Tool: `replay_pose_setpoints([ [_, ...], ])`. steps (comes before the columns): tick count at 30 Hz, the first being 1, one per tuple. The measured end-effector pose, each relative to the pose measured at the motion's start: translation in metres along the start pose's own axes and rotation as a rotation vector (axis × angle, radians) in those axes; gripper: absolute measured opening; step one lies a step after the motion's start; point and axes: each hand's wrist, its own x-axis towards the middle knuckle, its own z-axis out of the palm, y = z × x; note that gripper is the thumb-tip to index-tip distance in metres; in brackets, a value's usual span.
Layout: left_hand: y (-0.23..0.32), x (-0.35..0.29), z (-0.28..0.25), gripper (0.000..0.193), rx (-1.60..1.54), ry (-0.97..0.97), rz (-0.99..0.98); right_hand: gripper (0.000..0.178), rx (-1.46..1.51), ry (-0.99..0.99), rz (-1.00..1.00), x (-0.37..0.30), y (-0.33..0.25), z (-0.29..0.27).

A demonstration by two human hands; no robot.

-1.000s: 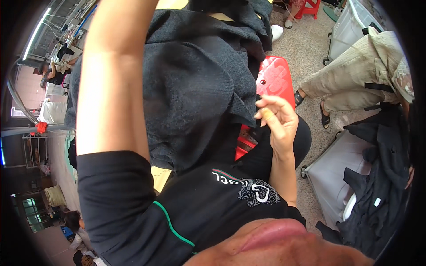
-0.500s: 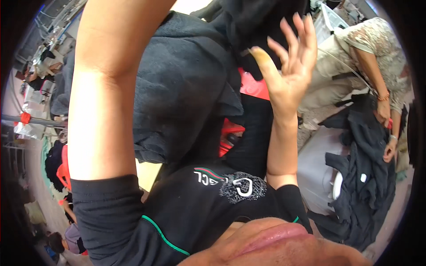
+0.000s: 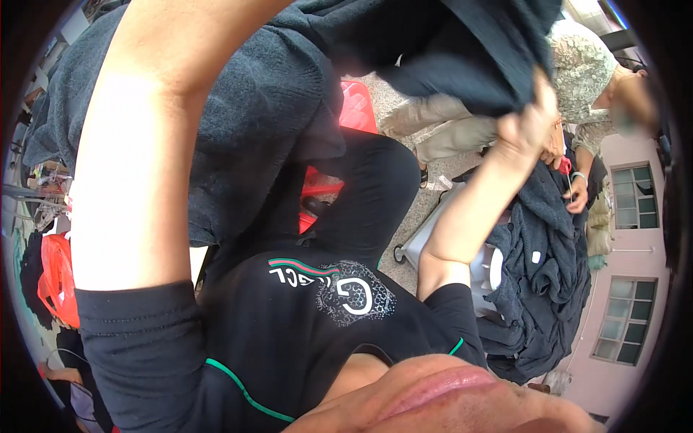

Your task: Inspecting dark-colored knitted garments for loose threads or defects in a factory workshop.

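Dark grey cloth point(image 3: 469, 68), red stool point(image 3: 359, 108)

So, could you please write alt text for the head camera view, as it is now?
The wearer's right hand, blurred, holds dark cloth near the top; the left hand is out of view. Grey knitted cloth lies at the left, and at the right a co-worker bends over a heap of dark clothes.

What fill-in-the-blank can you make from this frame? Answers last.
1. The hand at the raised dark cloth is the person's ____ one.
2. The plastic stool is ____.
3. The black shirt has thin ____ piping over the shoulders.

Missing words: right; red; green.
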Motion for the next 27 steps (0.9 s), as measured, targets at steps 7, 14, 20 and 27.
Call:
replay_pose_setpoints([
  [7,-0.032,-0.001,-0.012,0.014,-0.002,-0.028,-0.098,0.039,0.307,-0.07,0.138,-0.019,-0.07,-0.01],
  [14,-0.062,-0.037,-0.008,0.008,0.018,-0.197,-0.118,0.032,0.305,-0.323,-0.001,-0.024,-0.099,-0.037],
  [20,-0.055,-0.119,-0.029,0.098,0.623,-0.848,-0.222,0.029,0.326,-0.127,0.133,-0.01,-0.1,-0.05],
  [27,-0.098,-0.118,-0.07,0.028,0.824,-0.777,-0.027,0.054,-0.257,-0.315,0.21,-0.016,-0.095,-0.037],
])
